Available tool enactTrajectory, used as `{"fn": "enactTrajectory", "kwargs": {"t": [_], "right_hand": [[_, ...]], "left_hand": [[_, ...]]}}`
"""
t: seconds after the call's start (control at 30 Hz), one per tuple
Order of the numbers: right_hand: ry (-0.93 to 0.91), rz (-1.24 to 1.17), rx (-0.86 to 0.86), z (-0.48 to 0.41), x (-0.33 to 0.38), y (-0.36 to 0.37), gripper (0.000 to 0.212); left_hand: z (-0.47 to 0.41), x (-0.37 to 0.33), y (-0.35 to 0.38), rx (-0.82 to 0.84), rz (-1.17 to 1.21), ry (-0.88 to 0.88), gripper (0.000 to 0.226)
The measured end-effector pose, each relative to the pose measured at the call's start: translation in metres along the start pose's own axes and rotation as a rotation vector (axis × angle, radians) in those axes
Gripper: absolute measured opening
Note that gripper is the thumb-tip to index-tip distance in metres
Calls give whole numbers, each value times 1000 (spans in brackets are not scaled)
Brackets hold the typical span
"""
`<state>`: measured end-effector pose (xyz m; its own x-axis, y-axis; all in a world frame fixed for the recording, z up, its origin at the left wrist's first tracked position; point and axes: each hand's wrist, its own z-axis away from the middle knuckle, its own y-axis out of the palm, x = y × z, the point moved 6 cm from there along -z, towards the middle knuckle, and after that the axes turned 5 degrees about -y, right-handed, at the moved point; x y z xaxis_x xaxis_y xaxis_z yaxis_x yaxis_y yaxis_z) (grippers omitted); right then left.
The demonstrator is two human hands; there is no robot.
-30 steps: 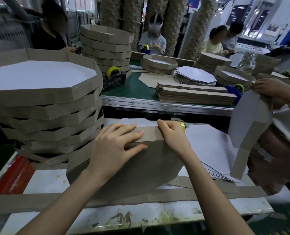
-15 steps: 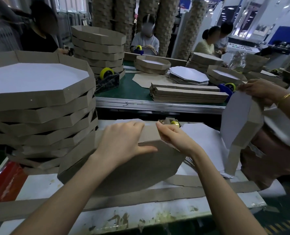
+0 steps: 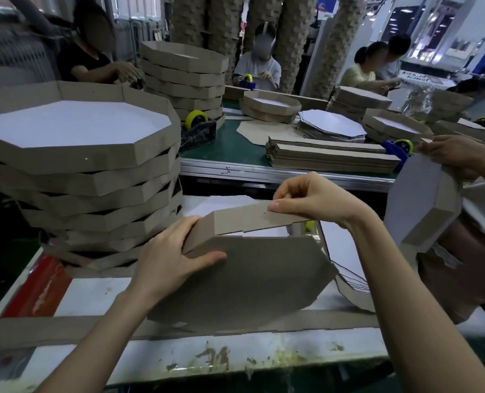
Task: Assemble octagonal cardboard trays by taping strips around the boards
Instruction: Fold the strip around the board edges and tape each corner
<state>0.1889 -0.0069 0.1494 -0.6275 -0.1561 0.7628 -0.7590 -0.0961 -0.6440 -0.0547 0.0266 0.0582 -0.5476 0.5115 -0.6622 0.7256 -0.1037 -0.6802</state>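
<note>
Stained white workbench (image 3: 235, 361) nearest me carries the grey-brown octagonal cardboard board (image 3: 249, 279), tipped up on edge. A second ago both hands pressed flat. Now my left hand (image 3: 173, 259) grips the folded brown cardboard strip (image 3: 244, 219) at the board's left corner, while my right hand (image 3: 315, 202) pinches its free end, lifted clear, so I judge this side still needs seating and taping.

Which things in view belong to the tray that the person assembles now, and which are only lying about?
In use: left hand gripping the octagonal board; right hand pinching the cardboard strip.

Lying about: stack of finished trays; loose strip on the near table; pile of strips, tape dispenser and white octagons on the green table.
</note>
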Motion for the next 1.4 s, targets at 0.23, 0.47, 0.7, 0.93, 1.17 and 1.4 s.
{"fn": "enactTrajectory", "kwargs": {"t": [0.23, 0.47, 0.7, 0.93, 1.17, 1.4], "right_hand": [[-5, 19, -40, -4, -13, 22, 13], [-15, -21, -76, 1, -16, 27, 13], [-10, -39, -69, 4, -19, 27, 11], [-27, -69, -85, 4, -17, 36, 13], [35, -81, -157, 16, -36, 22, 39], [103, -329, -360, 17, -78, 8, 35]], "left_hand": [[-1, -13, 2, -25, 49, 40, 83], [-10, -34, 8, -15, -59, 108, 83], [-11, -31, 9, 4, -34, 104, 78], [-13, -47, 3, 25, -58, 163, 59], [-15, -73, 10, 61, -55, 254, 43], [-22, -75, 11, 95, 33, 255, 30]]}}
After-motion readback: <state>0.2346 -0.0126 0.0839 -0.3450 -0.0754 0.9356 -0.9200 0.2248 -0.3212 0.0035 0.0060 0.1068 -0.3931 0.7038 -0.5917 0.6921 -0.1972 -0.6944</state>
